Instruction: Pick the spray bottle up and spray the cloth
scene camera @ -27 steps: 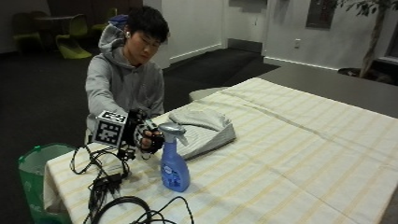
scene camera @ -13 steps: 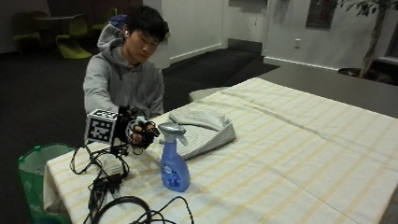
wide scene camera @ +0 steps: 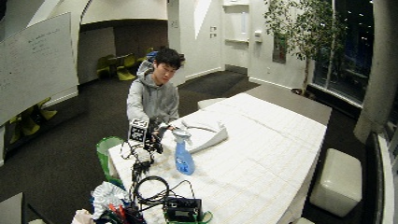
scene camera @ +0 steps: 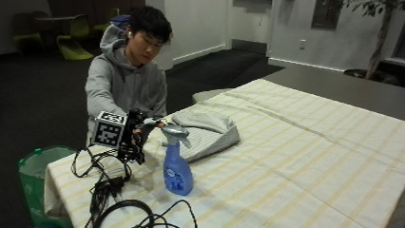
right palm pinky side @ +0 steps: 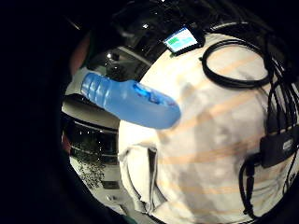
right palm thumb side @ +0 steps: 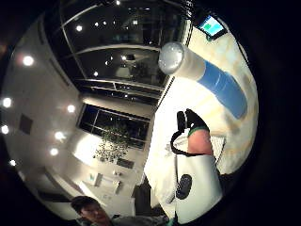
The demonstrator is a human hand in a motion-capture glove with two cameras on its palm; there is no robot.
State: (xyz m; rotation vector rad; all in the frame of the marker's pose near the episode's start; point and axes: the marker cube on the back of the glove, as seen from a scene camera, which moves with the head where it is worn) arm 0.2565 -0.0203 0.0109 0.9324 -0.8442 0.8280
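outside view: a person's gloved right hand hovers just beside the trigger head of a blue spray bottle standing upright on the striped tablecloth, with a folded grey cloth just behind. fingers look uncurled, holding nothing — hard to be sure. thumb-side palm view: the bottle's white head sits close, untouched. judgement: wrap the neck, forefinger on the trigger, lift straight up, nozzle toward the cloth.

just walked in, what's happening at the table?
A person sits at the table reaching the gloved right hand toward a blue spray bottle. The bottle stands upright on the striped tablecloth, not yet gripped; the hand is beside its trigger head. A folded grey cloth lies just behind the bottle. No spraying has happened yet.
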